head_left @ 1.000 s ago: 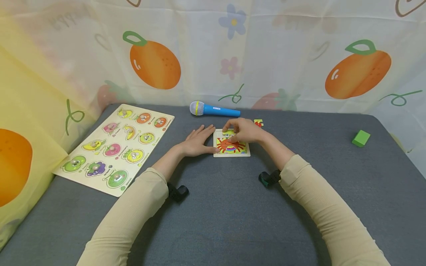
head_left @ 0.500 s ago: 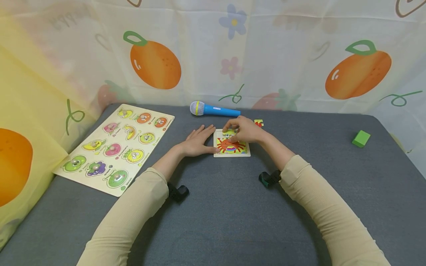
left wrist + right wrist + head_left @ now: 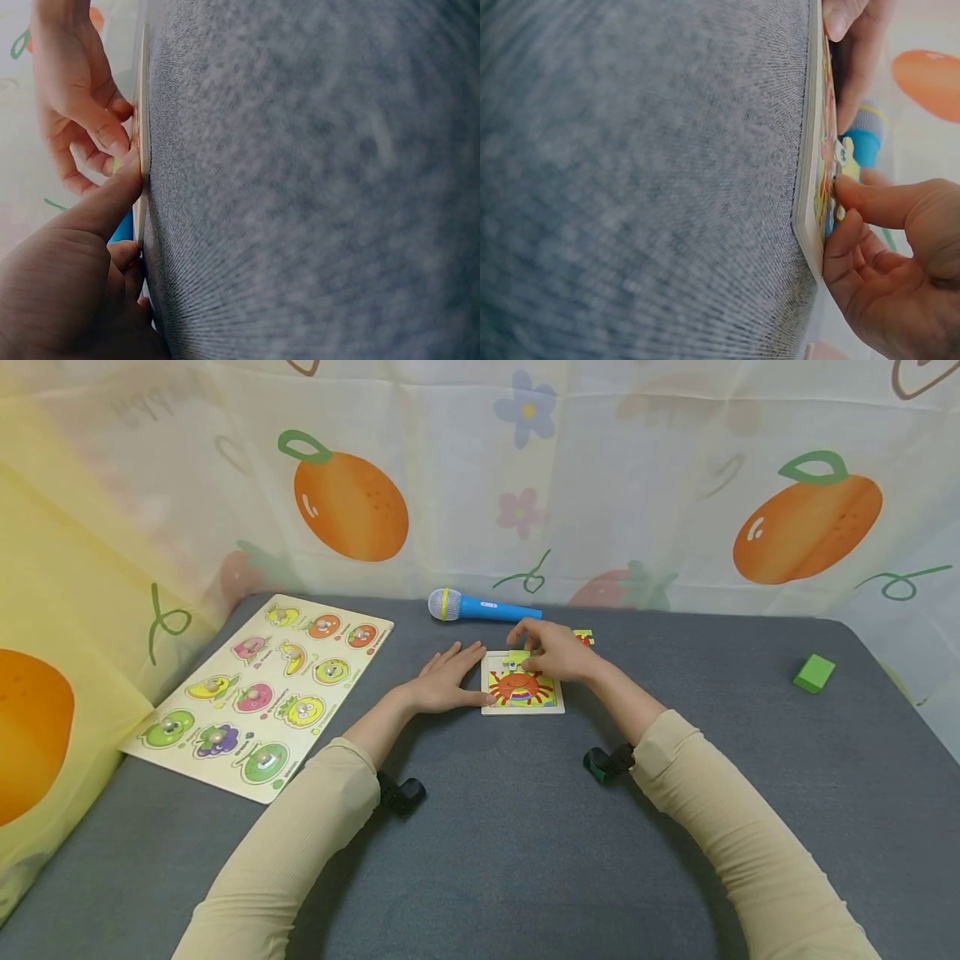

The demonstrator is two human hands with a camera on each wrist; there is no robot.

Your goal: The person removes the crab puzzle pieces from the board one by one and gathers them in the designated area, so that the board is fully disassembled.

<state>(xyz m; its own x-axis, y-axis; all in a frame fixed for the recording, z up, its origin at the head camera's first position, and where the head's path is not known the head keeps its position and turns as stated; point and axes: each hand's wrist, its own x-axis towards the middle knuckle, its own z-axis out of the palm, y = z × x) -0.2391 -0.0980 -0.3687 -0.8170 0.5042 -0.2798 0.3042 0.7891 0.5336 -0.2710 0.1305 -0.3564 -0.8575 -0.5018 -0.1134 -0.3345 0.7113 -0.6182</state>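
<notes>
A small wooden jigsaw (image 3: 521,687) with a red crab picture lies in a pale frame at the middle of the table. My left hand (image 3: 447,681) lies with spread fingers left of it, thumb on its edge. Over the upper right part is my right hand (image 3: 557,647). Its thumb touches a yellow puzzle piece (image 3: 849,155) with an eye on it, which appears tilted up from the board in the right wrist view. The index finger is apart from the thumb. Part of the jigsaw is hidden under the right hand. A red-and-yellow puzzle piece (image 3: 583,637) lies behind that hand.
A blue toy microphone (image 3: 495,609) lies behind the jigsaw. To the left is a large fruit peg board (image 3: 247,770). A green block (image 3: 813,672) stands far right. A printed curtain (image 3: 465,468) hangs along the table's back edge.
My right index finger has lifted away from the yellow piece and the right hand has shifted slightly right, so more of the piece shows. My left hand has stayed still.
</notes>
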